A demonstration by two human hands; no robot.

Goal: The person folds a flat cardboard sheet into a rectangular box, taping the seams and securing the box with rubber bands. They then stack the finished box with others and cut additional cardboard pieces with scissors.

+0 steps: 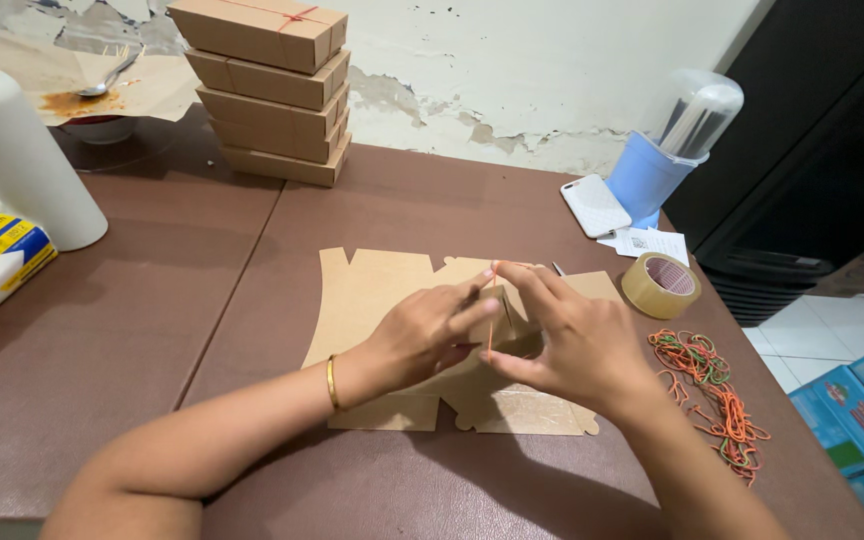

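The flat cardboard blank (392, 330) lay mid-desk (122, 340), only partly folded. The left hand (422, 335) pressed it down, its grip holding nothing; the right hand's (572, 340) grip pinched a rubber band (492, 315). Five finished boxes (272, 90) stood stacked behind, the top one already tied.

The hands hide the folded middle of the cardboard blank (372, 290); the white bottle (12, 140) is cut off.

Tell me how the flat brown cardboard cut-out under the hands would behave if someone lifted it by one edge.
The flat brown cardboard cut-out looks thin, so it would probably feel light and sag a little. Its flaps would likely bend at the creases. It lies flat on the brown table, so it should slide easily, not roll.
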